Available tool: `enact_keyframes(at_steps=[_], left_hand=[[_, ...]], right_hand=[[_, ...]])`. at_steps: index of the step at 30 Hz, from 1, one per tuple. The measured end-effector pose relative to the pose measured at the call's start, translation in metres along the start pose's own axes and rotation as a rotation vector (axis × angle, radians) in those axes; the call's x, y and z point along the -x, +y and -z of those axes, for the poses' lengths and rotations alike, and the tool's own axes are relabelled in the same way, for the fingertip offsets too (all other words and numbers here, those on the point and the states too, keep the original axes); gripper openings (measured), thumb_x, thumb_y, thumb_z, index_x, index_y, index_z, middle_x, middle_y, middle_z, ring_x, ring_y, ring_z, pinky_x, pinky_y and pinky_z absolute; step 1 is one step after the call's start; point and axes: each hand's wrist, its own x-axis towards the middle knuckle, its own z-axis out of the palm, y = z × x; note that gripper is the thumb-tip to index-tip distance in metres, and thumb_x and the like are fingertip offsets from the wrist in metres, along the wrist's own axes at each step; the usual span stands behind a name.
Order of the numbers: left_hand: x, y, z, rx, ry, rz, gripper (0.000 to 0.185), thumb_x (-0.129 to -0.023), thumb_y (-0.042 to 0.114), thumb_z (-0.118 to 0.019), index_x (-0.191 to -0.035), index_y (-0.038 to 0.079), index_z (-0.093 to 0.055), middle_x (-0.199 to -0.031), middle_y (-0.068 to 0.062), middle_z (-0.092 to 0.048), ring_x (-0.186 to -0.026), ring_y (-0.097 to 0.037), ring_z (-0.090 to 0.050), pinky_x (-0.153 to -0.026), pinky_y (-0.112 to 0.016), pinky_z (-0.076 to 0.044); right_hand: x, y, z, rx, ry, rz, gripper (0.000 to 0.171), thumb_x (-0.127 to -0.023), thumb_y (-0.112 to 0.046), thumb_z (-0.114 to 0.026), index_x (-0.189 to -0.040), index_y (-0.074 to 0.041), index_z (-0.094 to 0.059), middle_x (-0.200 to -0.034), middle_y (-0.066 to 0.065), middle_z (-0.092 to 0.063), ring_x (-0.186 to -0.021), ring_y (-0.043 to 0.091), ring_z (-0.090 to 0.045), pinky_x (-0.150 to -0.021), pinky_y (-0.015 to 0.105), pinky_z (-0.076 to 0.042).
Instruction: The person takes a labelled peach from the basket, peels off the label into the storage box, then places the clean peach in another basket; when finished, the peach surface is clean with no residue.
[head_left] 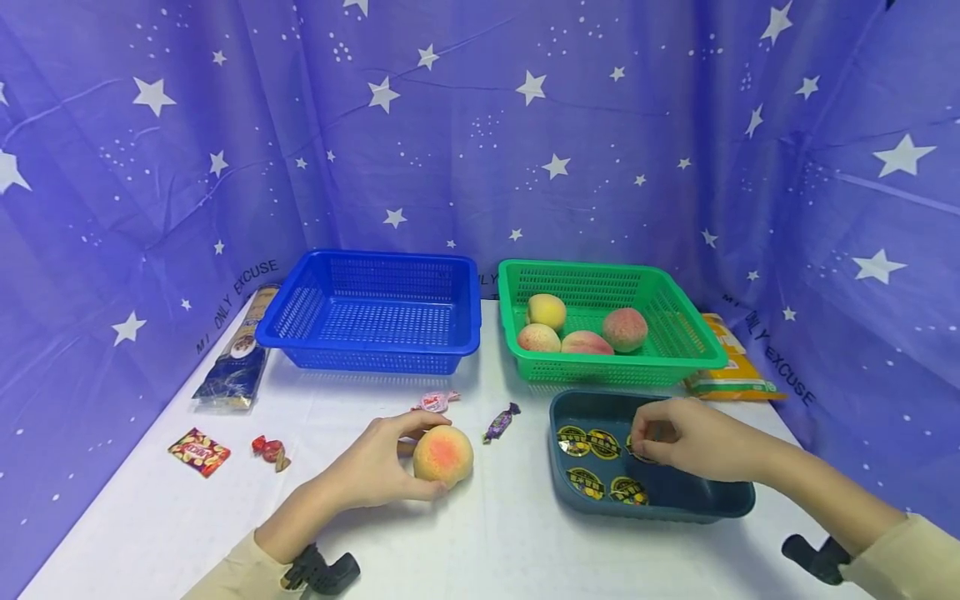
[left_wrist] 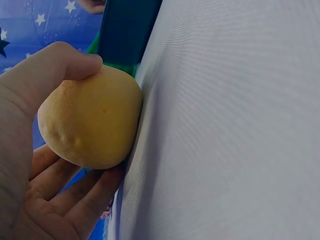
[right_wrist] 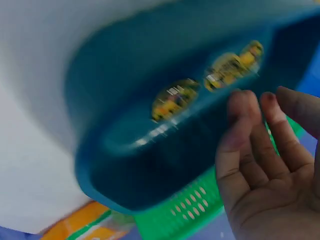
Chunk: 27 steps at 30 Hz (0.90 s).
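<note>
My left hand (head_left: 390, 467) grips a yellow peach (head_left: 442, 457) with a pinkish-orange patch, down at the white table. In the left wrist view, the thumb lies across one side of the peach (left_wrist: 95, 117) and the fingers curve under the other. My right hand (head_left: 693, 437) reaches into a dark teal tray (head_left: 675, 500), fingers bent and fingertips close over a small round pack (head_left: 637, 450). Nothing shows between those fingertips in the blurred right wrist view. Several similar packs with black and gold labels, such as this round pack (head_left: 585, 482), lie in the tray's left part.
Behind stand an empty blue basket (head_left: 367, 354) and a green basket (head_left: 600, 368) holding several peaches (head_left: 625, 329). Wrapped candies, a purple one (head_left: 501, 422) and a red one (head_left: 270, 450), lie about. Snack bags, dark blue (head_left: 236, 367) and orange (head_left: 738, 375), flank the baskets.
</note>
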Motion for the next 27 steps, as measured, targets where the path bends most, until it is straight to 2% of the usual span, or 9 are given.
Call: enact_keyframes(at_steps=[3,6,11,13,15,18,20,25,27], left_hand=[[0.000,-0.001,0.001,0.002,0.001,-0.004,0.075,-0.074,0.023,-0.103,-0.142,0.027,-0.070,-0.136,0.010,-0.075,-0.126,-0.016,-0.073,-0.108,-0.029,-0.063],[-0.001,-0.002,0.002,0.002,0.001,-0.012,0.075,-0.075,0.024,-0.103,-0.142,0.025,-0.071,-0.136,0.006,-0.076,-0.126,-0.018,-0.074,-0.107,-0.032,-0.064],[-0.004,-0.001,0.002,-0.009,-0.016,-0.021,0.074,-0.075,0.027,-0.103,-0.142,0.022,-0.071,-0.135,0.005,-0.076,-0.124,-0.018,-0.073,-0.105,-0.031,-0.065],[-0.006,0.002,0.001,-0.011,-0.019,-0.022,0.074,-0.074,0.027,-0.103,-0.142,0.022,-0.071,-0.134,0.006,-0.077,-0.123,-0.017,-0.074,-0.104,-0.029,-0.065],[-0.008,0.006,0.001,-0.006,-0.018,-0.026,0.074,-0.074,0.026,-0.103,-0.141,0.023,-0.072,-0.134,0.004,-0.077,-0.122,-0.017,-0.074,-0.103,-0.029,-0.065],[-0.013,0.015,0.002,0.010,-0.017,-0.035,0.074,-0.073,0.025,-0.102,-0.141,0.024,-0.072,-0.146,-0.001,-0.073,-0.123,-0.018,-0.074,-0.102,-0.029,-0.065],[-0.017,0.023,0.004,0.027,-0.018,-0.033,0.075,-0.073,0.025,-0.102,-0.142,0.024,-0.072,-0.147,-0.002,-0.073,-0.123,-0.018,-0.074,-0.102,-0.030,-0.065],[-0.035,0.044,0.011,0.049,-0.002,-0.033,0.076,-0.074,0.024,-0.101,-0.144,0.025,-0.071,-0.134,0.004,-0.077,-0.119,-0.016,-0.075,-0.103,-0.034,-0.065],[-0.045,0.052,0.013,0.047,0.013,-0.053,0.076,-0.075,0.025,-0.100,-0.145,0.024,-0.071,-0.134,0.004,-0.077,-0.118,-0.016,-0.076,-0.103,-0.037,-0.066]], right_hand=[[0.000,-0.005,0.012,-0.055,0.089,0.017,0.003,-0.108,-0.017,-0.074,-0.106,-0.020,-0.075,-0.094,-0.006,-0.074,-0.082,0.005,-0.067,-0.070,0.025,-0.058],[-0.001,-0.006,0.028,-0.050,0.219,-0.004,0.004,-0.108,-0.021,-0.074,-0.111,-0.020,-0.077,-0.104,-0.004,-0.076,-0.094,0.005,-0.070,-0.078,0.025,-0.062],[-0.001,0.008,0.054,-0.006,0.435,-0.116,0.019,-0.107,-0.033,-0.077,-0.121,-0.020,-0.078,-0.126,0.002,-0.073,-0.098,-0.004,-0.071,-0.077,0.023,-0.063],[-0.002,0.019,0.062,0.000,0.495,-0.157,0.029,-0.107,-0.038,-0.077,-0.128,-0.020,-0.076,-0.137,0.005,-0.068,-0.105,0.002,-0.074,-0.079,0.022,-0.061],[-0.003,0.032,0.068,-0.005,0.529,-0.178,0.038,-0.106,-0.042,-0.077,-0.135,-0.017,-0.072,-0.148,0.010,-0.064,-0.122,0.020,-0.074,-0.094,0.034,-0.063],[-0.005,0.052,0.073,-0.032,0.514,-0.215,0.052,-0.106,-0.045,-0.075,-0.145,-0.013,-0.063,-0.165,0.022,-0.051,-0.144,0.055,-0.056,-0.113,0.063,-0.054],[-0.004,0.063,0.076,-0.059,0.483,-0.244,0.061,-0.107,-0.047,-0.074,-0.153,-0.011,-0.056,-0.172,0.030,-0.041,-0.149,0.067,-0.043,-0.111,0.082,-0.043],[-0.002,0.085,0.080,-0.074,0.411,-0.316,0.084,-0.108,-0.052,-0.070,-0.170,-0.007,-0.035,-0.179,0.036,-0.022,-0.152,0.071,-0.032,-0.110,0.088,-0.038],[-0.002,0.091,0.081,-0.100,0.384,-0.333,0.093,-0.108,-0.053,-0.070,-0.175,-0.006,-0.025,-0.180,0.036,-0.015,-0.155,0.071,-0.027,-0.111,0.089,-0.036]])
